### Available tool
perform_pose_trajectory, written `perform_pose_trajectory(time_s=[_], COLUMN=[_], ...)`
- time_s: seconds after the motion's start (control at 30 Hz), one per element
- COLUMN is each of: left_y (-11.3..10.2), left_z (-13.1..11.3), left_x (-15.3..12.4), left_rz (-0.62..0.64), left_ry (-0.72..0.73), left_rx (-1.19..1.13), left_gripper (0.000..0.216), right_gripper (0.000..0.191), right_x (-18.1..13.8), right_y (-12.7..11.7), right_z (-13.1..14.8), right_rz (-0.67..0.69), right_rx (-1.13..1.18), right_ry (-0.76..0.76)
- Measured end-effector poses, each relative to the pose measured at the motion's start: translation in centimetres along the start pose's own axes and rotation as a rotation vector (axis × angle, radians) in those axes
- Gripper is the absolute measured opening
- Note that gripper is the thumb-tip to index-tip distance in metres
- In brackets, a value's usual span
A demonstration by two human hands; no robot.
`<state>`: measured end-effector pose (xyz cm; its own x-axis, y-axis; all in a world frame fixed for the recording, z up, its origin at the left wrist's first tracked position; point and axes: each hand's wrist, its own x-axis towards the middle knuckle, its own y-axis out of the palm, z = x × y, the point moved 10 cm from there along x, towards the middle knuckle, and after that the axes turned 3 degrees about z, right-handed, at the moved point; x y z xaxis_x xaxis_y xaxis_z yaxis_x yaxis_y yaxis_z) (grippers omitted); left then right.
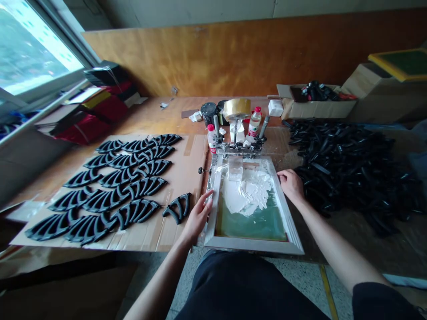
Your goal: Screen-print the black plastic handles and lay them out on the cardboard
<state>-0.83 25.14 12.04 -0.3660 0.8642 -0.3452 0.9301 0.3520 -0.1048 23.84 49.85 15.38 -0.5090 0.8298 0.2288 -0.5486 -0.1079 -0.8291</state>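
Note:
A screen printing frame [253,244] of pale metal lies flat in front of me. White ink [247,193] is smeared thickly over the upper part of its green mesh [250,226]. A squeegee [235,168] hangs at the frame's far end from the metal clamp [242,151]. My left hand [199,215] rests along the left edge, its fingers stretched and apart. At the right edge my right hand [291,185] has its fingers curled in against the frame; its fingertips are partly hidden. One black ribbed plastic part [178,208] lies just left of my left hand.
Rows of similar black parts [110,193] cover cardboard [190,155] on the left. A heap of black parts [347,164] lies right. Behind the clamp stand bottles [254,122], a black tub [209,114] and a tape roll [237,109]. An open carton [313,109] sits back right.

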Motion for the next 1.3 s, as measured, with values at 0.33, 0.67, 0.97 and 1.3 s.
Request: perform_pose_trajectory(time_s=[0.33,0.67,0.97,1.3], left_y=[0.5,0.3,0.2,0.3], left_z=[7.0,7.4,5.9,0.3], left_x=[3.0,3.1,2.4,0.5], left_rz=[-0.053,-0.076,-0.084,0.035], left_ry=[-0.078,-0.075,-0.060,-0.022], left_rx=[0.275,0.251,0.173,-0.015], left_gripper=[0.063,0.061,0.063,0.061], right_gripper=[0.017,0.015,0.022,0.048], right_x=[2.4,-7.2,-7.7,5.4], right_y=[7.4,6.6,6.9,0.6], right_z=[15.4,16.4,15.9,14.7], right_rz=[0.289,0.584,0.392,0.137], right_rx=[-0.197,-0.114,-0.086,-0.032], right_ry=[-0.360,-0.872,-0.794,-0.383])
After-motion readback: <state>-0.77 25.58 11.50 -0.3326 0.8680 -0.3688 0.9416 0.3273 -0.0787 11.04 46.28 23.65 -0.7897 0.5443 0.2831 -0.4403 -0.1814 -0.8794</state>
